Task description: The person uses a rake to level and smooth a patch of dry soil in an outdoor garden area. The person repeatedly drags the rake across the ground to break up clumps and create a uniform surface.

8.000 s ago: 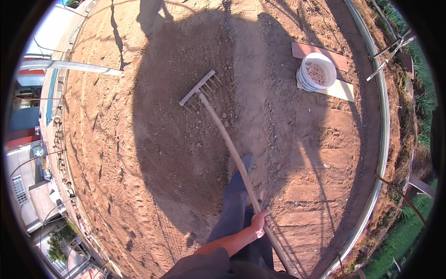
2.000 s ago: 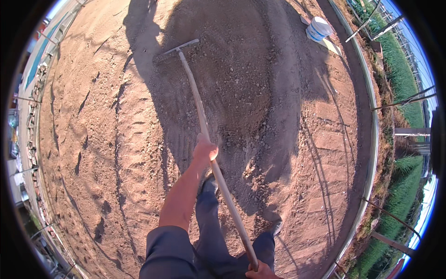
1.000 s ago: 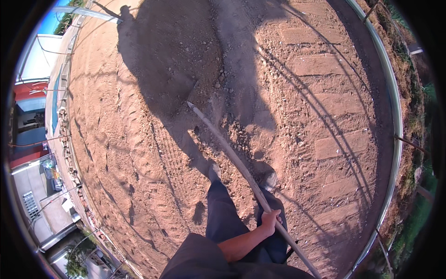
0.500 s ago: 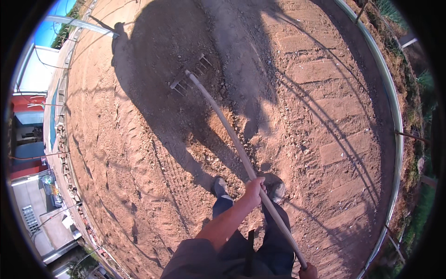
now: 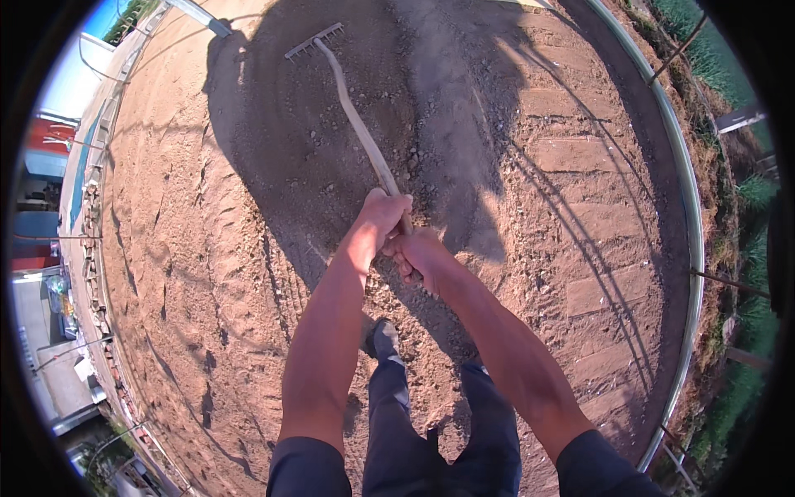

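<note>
Left hand point(image 5: 383, 217): fingers wrapped shut around the wooden handle point(image 5: 358, 124) of the rake, thumb side up the shaft. It is the forward hand, the nearer of the two to the working end.

Right hand point(image 5: 420, 255): also closed around the same handle, just behind and touching the left hand, at what looks like the shaft's near end. The end itself is hidden inside the grip.

Rake: long axis runs from the fingers up and to the left, away from the body. The toothed head point(image 5: 315, 41) lies well beyond the fingertips, at the far end of the shaft, crosswise to it and resting on the soil, as far as can be told. Both arms are stretched out, so the head sits at full reach ahead and slightly left of the person.

Ground: loose reddish soil point(image 5: 199, 248) with small stones, the person's shadow falling across the stretch between fingers and rake head. Left of the hands, the earth shows footprints and drag marks. Right of the hands, flatter patches in a blocky pattern, then a curved metal rail point(image 5: 694, 248) edging the plot, grass beyond.

Below the hands: dark trousers and one shoe point(image 5: 383, 338).
</note>
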Demonstrator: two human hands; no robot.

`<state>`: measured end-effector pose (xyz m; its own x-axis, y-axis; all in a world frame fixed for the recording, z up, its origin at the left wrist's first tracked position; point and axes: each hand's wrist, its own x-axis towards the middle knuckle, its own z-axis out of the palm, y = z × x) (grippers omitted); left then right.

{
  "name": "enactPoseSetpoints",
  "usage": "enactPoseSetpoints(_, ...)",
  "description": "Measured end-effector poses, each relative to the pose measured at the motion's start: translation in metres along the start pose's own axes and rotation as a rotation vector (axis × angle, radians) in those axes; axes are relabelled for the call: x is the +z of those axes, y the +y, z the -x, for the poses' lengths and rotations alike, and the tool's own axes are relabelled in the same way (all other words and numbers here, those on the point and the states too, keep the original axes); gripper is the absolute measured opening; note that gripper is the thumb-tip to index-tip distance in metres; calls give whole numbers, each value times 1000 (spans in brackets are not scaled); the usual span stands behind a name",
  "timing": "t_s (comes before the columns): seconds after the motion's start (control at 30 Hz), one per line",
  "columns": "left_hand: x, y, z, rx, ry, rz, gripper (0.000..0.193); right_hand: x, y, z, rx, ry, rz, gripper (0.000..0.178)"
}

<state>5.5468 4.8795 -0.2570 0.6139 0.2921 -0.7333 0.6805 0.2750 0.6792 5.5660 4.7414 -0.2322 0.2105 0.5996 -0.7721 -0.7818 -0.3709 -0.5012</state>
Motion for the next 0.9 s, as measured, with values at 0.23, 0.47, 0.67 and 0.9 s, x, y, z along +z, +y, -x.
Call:
enactPoseSetpoints(0.23,52,-70,-17,77,394,-352,49,-44,146,187,223,158,-17,25)
enactPoseSetpoints(0.47,122,-141,8,-86,269,-14,42,-108,301,432,630,303,43,25)
enactPoseSetpoints(0.67,233,-250,109,-211,309,-48,40,-107,322,494,773,399,236,24)
enactPoseSetpoints(0.9,319,-276,266,-460,155,502,26,-138,350,561,825,490,609,23)
